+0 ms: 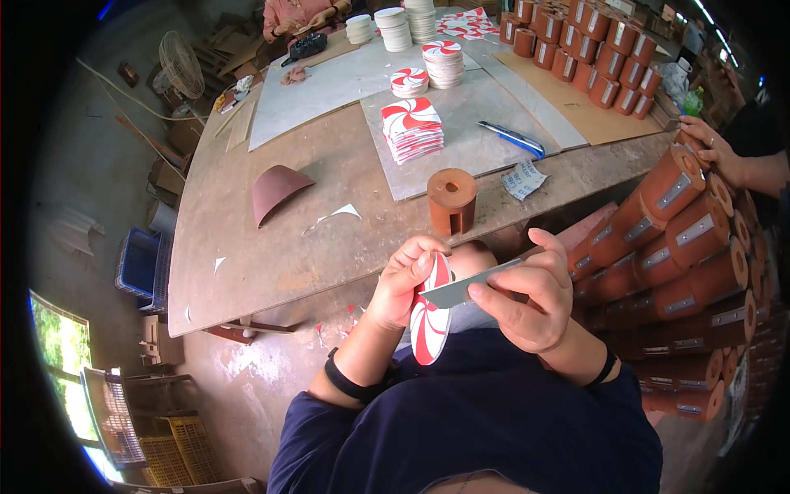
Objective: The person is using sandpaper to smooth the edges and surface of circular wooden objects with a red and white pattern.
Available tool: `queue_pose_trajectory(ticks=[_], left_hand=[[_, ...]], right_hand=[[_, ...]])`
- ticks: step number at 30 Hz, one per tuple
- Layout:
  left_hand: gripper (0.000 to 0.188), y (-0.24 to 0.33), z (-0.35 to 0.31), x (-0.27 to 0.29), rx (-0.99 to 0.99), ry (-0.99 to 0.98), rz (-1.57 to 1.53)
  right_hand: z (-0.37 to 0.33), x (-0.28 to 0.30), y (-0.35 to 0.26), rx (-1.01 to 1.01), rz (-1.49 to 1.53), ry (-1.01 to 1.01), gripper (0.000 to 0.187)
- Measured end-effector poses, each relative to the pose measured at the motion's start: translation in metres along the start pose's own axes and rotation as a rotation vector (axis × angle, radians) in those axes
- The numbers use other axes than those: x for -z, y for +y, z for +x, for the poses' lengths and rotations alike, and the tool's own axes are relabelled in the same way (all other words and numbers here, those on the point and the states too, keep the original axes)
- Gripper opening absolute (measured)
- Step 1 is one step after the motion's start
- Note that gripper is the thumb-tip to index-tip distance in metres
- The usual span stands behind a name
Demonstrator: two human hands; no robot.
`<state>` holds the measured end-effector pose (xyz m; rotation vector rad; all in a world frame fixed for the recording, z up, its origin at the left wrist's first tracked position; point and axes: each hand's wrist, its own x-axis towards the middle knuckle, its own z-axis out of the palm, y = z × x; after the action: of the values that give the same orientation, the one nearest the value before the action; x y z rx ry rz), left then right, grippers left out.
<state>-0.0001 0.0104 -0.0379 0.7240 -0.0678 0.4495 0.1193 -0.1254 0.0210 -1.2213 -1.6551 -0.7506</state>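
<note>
Pinching the disc (429,337) near its upper edge, our left hand (403,281) has its fingers closed on it. The disc, swirled in red and white, hangs steeply tilted in front of our body, below the table's near edge and between our two hands. Our right hand (531,303) grasps a flat grey strip (451,295) between thumb and fingers, and the strip's left end crosses in front of the disc's face; we cannot tell how firmly the two touch.

Just beyond our hands, a brown cylinder (453,204) stands upright at the edge of the table (239,239), with a hole in its top and a slot in its side. To its right we see a crumpled paper (524,179), and beyond that a blue knife (514,140) lying aslant. To its left lie a curved brown piece (280,191) and a few white scraps (347,212). Farther up, a pile of red-and-white squares (411,132) sits before two stacks topped with swirled discs, and white stacks (392,31) rise behind them.

Many brown cylinders (609,58) are piled at the table's far right, and more lie on their sides in a heap (675,247) to our right, where a co-worker's hand (712,150) rests near the top. Another person (303,18) sits across the table.
</note>
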Motion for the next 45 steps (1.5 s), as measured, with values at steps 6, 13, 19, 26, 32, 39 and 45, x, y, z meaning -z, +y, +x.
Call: queue_pose_trajectory(ticks=[6,13,19,26,32,39,45], left_hand=[[0.022,0.001,-0.001,-0.005,-0.005,0.024,0.018],[0.019,0.002,-0.006,-0.004,0.009,0.024,-0.038],[0.018,0.004,-0.003,-0.002,-0.017,0.022,-0.006],[0.016,0.006,0.004,0.003,-0.006,0.024,-0.018],[0.022,-0.005,-0.003,0.016,0.003,0.067,0.061],[0.025,-0.003,-0.005,0.011,-0.023,0.036,0.104],[0.019,-0.002,0.003,0.003,-0.001,0.025,0.137]], right_hand=[[0.0,0.005,-0.006,0.008,0.035,0.008,0.025],[-0.004,0.011,0.001,-0.069,-0.01,0.009,0.022],[-0.002,0.009,0.0,-0.088,0.005,0.037,0.024],[0.001,0.003,0.0,-0.053,0.023,0.012,0.027],[0.002,0.014,-0.002,-0.057,0.045,-0.014,0.018],[-0.009,0.008,-0.004,-0.079,0.075,0.01,0.016],[-0.01,0.007,0.001,-0.075,0.082,0.026,0.022]])
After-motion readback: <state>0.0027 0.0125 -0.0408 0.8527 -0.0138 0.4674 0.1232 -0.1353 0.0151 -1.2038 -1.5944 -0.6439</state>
